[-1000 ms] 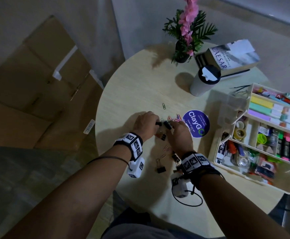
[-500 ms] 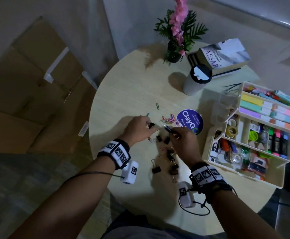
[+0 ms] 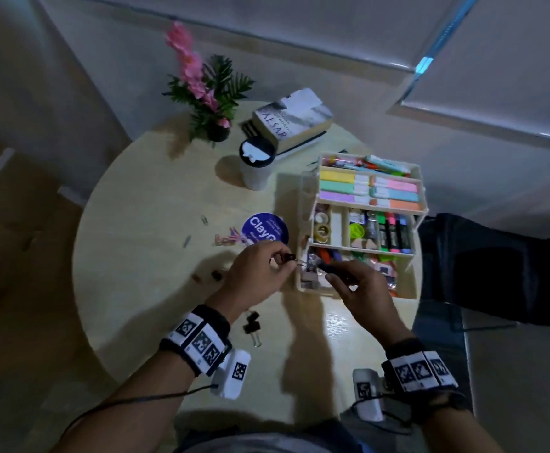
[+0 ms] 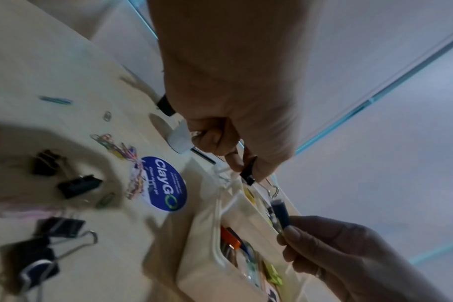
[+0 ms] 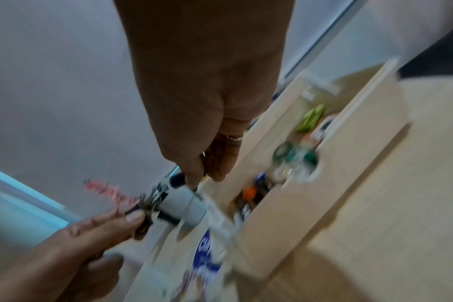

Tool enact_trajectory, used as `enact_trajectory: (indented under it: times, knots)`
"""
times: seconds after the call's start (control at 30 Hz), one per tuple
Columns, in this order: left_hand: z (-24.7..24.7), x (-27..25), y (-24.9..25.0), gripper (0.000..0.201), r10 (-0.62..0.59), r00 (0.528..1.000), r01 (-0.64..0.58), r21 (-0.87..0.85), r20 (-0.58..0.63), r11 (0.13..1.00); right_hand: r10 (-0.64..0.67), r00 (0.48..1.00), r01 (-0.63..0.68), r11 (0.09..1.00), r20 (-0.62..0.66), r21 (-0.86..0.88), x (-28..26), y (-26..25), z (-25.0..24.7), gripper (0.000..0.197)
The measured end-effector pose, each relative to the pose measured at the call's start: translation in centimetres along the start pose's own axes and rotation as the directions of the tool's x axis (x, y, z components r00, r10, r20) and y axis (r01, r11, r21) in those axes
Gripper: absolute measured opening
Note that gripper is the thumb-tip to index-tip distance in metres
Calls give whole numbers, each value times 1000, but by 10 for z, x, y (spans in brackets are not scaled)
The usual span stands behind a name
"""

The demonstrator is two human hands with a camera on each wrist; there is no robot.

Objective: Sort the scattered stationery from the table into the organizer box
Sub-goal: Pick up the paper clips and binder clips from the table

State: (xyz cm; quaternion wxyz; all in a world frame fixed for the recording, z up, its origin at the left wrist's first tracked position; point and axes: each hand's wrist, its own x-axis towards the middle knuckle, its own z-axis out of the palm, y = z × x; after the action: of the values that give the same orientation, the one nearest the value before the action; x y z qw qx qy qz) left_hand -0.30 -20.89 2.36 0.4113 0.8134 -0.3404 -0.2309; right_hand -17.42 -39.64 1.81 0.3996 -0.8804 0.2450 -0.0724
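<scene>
Mid-task: left hand (image 3: 260, 276) and right hand (image 3: 362, 289) each pinch 1 binder clip (image 4: 248, 173) over box (image 3: 411, 286) at frame centre-right; approx 6 clips, plus paper clips (image 3: 226, 238), remain on table (image 3: 155, 204).

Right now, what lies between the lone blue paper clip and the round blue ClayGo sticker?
A small heap of pink and mixed-colour paper clips lies between the blue paper clip and the round blue sticker, as the head view shows.

A cream plastic organizer box (image 3: 303, 282) is filled with pastel yellow, green, purple and pink highlighters (image 3: 368, 188); black metal binder clips (image 3: 252, 323) and a round blue sticker (image 3: 265, 228) are seen on the pale wooden table (image 3: 149, 204)
</scene>
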Motion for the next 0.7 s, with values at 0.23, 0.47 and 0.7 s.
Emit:
enact_trajectory:
  times: [0.23, 0.47, 0.7]
  knots:
    - [39, 9, 40, 18, 40, 997, -44, 51, 71, 998, 159, 983, -170, 976, -87, -138, -28, 76, -87, 20]
    - [72, 13, 61, 22, -14, 986, -4, 104, 168, 995, 170, 961, -67, 910, 220, -409, -13, 128, -112, 22]
    - [115, 33, 72, 18, -42, 973, -28, 300, 225, 953, 231, 921, 25, 767, 313, -641, 2, 129, -102, 24]
